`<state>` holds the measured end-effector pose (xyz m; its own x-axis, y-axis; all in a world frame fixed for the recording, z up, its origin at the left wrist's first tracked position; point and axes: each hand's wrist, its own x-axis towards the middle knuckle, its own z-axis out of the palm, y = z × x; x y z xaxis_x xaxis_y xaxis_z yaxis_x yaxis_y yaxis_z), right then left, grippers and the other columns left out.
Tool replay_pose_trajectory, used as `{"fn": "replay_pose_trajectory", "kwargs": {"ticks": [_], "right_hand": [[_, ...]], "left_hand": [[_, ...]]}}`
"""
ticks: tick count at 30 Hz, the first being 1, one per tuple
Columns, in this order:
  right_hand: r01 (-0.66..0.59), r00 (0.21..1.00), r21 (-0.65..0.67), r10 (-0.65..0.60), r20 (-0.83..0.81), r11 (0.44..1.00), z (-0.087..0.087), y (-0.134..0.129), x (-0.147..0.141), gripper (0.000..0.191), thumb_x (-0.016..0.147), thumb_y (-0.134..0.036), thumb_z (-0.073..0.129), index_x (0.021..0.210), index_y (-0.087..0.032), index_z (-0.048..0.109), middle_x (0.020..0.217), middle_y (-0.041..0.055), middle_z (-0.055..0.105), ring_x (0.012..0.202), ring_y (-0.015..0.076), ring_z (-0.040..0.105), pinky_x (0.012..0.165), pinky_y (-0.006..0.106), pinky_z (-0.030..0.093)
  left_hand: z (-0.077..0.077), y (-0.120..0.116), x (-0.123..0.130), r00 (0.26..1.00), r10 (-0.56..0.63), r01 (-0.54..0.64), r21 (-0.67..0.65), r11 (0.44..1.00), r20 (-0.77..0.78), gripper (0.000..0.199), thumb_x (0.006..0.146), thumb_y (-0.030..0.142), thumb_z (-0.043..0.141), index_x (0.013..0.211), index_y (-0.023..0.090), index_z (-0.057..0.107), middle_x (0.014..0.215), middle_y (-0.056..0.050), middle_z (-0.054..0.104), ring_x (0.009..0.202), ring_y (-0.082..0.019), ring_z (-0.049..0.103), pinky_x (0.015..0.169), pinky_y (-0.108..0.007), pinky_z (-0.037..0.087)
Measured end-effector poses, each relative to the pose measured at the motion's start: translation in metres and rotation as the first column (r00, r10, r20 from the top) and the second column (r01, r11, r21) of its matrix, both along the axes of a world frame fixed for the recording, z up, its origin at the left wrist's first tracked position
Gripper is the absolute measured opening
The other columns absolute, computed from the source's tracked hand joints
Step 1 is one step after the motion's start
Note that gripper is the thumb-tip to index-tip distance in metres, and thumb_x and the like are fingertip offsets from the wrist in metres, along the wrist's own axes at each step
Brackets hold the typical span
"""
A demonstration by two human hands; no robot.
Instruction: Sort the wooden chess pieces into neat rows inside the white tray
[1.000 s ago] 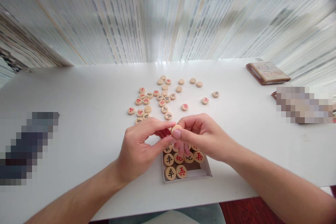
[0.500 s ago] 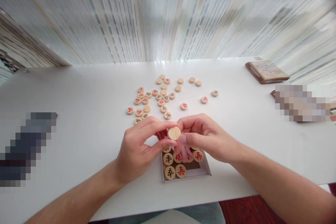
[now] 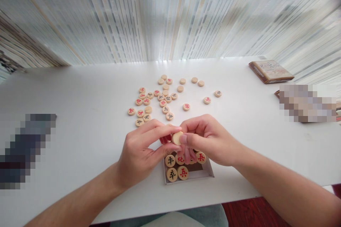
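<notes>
A round pale wooden piece (image 3: 177, 138), its blank face towards me, is held between my two hands. The thumb and fingers of my left hand (image 3: 149, 142) grip its left side. From the right, the thumb of my right hand (image 3: 207, 138) presses on its face, with the fingers curled behind. Beneath both hands lies a white open box (image 3: 209, 174) holding several wooden pieces with black or red characters, such as a red-marked piece (image 3: 183, 172) and a black-marked piece (image 3: 172, 174). My hands hide the box's far part.
Beyond my hands, many loose pieces, such as a red-marked one (image 3: 186, 106), are scattered on the white table (image 3: 93, 95). A flat brown box (image 3: 271, 71) lies at the back right. Blurred-out items sit at the left (image 3: 29, 145) and right (image 3: 306, 103) edges.
My right thumb has slid further over the face of the piece. The piece sits slightly lower and more to the right, still between both hands.
</notes>
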<state>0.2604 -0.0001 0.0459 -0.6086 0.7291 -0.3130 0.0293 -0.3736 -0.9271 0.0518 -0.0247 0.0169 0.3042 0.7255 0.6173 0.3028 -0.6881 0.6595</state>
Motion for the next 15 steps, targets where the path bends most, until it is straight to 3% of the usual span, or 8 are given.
{"fn": "replay_pose_trajectory", "kwargs": {"ticks": [6, 15], "right_hand": [[-0.035, 0.999, 0.004, 0.035, -0.012, 0.999, 0.0001, 0.0012, 0.0014, 0.037, 0.080, -0.044, 0.088, 0.068, -0.014, 0.068, 0.060, 0.0032, 0.071, 0.051, 0.0121, 0.065, 0.046, 0.018, 0.047], [-0.072, 0.991, -0.096, 0.061, -0.121, 0.993, -0.0041, 0.0023, 0.0017, 0.028, 0.074, -0.028, 0.093, 0.076, -0.014, 0.069, 0.065, 0.0003, 0.072, 0.051, 0.0101, 0.065, 0.045, 0.015, 0.049]], "left_hand": [[0.0005, 0.0003, 0.0009, 1.000, -0.007, 0.008, -0.007, 1.000, 0.010, 0.024, 0.096, 0.030, 0.080, 0.116, 0.017, 0.078, 0.088, -0.002, 0.075, 0.078, -0.012, 0.069, 0.073, -0.022, 0.055], [0.0021, -0.0009, 0.0005, 0.998, 0.027, -0.026, -0.013, 1.000, 0.051, 0.024, 0.093, 0.037, 0.082, 0.112, 0.022, 0.080, 0.081, -0.001, 0.075, 0.071, -0.013, 0.069, 0.067, -0.024, 0.055]]}}
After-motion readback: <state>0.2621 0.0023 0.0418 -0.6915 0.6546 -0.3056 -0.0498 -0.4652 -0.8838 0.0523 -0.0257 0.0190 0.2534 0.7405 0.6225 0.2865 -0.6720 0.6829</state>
